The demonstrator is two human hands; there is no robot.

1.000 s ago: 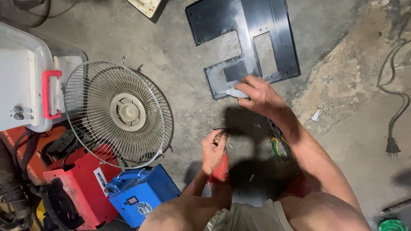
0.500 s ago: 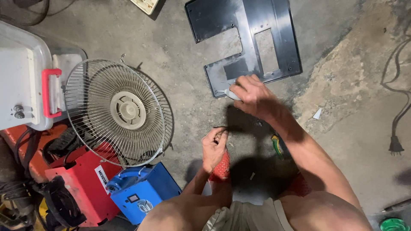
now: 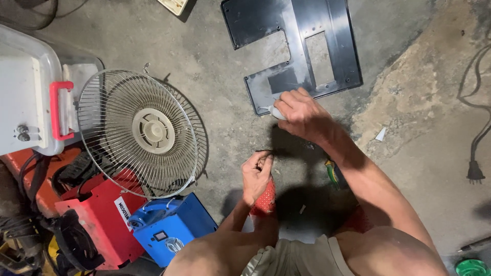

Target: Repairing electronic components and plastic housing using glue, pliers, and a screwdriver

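Right hand [image 3: 302,115] grips pale tool at black panel [image 3: 327,30], twelve o'clock | left hand [image 3: 257,174] pinches thin wire [image 3: 265,151] | next: steady, careful alignment.

Floor [image 3: 220,92]: bare grey concrete, stained and scuffed; rougher, sandy-brown patch [image 3: 424,92] at right.
Light: from above, casting dark shadows on the concrete at lower centre.
Fan guard [image 3: 138,133]: round wire grille with pale hub, lying flat at left.
Dark panel [image 3: 294,46]: flat black sheet with cut-outs, lying at top centre.
White case [image 3: 25,97]: pale box with red handle, at left edge.
Red machine [image 3: 97,220]: boxy, lower left, beside a blue unit [image 3: 174,230].
Power cord [image 3: 478,138]: black, plug resting at right edge.
Green lid [image 3: 471,267]: bottom right corner.
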